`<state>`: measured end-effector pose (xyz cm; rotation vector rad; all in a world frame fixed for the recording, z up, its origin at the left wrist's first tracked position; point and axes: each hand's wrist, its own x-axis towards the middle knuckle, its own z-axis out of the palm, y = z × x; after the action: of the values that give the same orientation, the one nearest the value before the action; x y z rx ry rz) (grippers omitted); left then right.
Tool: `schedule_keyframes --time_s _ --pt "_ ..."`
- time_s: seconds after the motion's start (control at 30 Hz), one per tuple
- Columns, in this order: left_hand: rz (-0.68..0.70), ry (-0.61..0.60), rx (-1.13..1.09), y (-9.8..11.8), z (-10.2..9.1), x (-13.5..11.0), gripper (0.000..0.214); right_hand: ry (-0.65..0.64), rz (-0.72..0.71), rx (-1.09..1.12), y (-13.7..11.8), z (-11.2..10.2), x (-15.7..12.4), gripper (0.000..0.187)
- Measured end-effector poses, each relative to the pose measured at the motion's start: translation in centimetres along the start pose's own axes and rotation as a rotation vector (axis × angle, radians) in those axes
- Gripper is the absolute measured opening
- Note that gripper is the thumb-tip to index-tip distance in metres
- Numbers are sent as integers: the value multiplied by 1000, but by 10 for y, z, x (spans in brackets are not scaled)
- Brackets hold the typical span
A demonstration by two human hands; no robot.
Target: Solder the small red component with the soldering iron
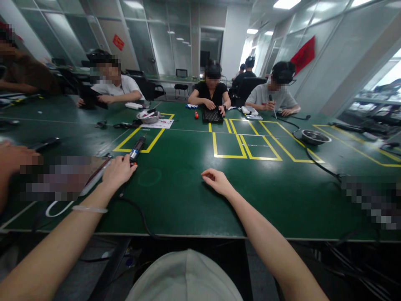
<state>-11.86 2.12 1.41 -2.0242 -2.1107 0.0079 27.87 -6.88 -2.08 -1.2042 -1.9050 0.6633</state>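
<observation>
On the left part of the green table, my left hand is closed around the rear end of an electric screwdriver. The tool has a dark front, a silver and blue band and an orange end, and its tip points away from me inside a yellow taped outline. A bracelet is on my left wrist. Near the middle of the table rests my right hand, its fingers curled in loosely and nothing visible in them.
Yellow tape outlines mark the green table. A metal bowl stands right, with a black cable running past it. Another bowl with items sits back left. A co-worker handles a black tray; another person's hand is at left.
</observation>
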Motion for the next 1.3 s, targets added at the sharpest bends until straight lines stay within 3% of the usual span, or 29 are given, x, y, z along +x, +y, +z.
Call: schedule_keyframes --time_s 0.17,0.87,1.07,1.17,1.3 --pt "28 141 34 11 -5 -16 47 -7 0 -6 1 0 0 20" --pt "-45 112 27 16 -7 -21 40 -24 1 -9 0 1 0 18" --pt "-39 213 -57 20 -11 -22 47 -28 2 -20 -1 1 1 18" --pt "-29 224 -252 37 -15 -23 45 -30 0 -20 -1 0 1 18" --pt "170 55 -723 91 -19 -29 40 -31 6 -6 -3 -1 1 18"
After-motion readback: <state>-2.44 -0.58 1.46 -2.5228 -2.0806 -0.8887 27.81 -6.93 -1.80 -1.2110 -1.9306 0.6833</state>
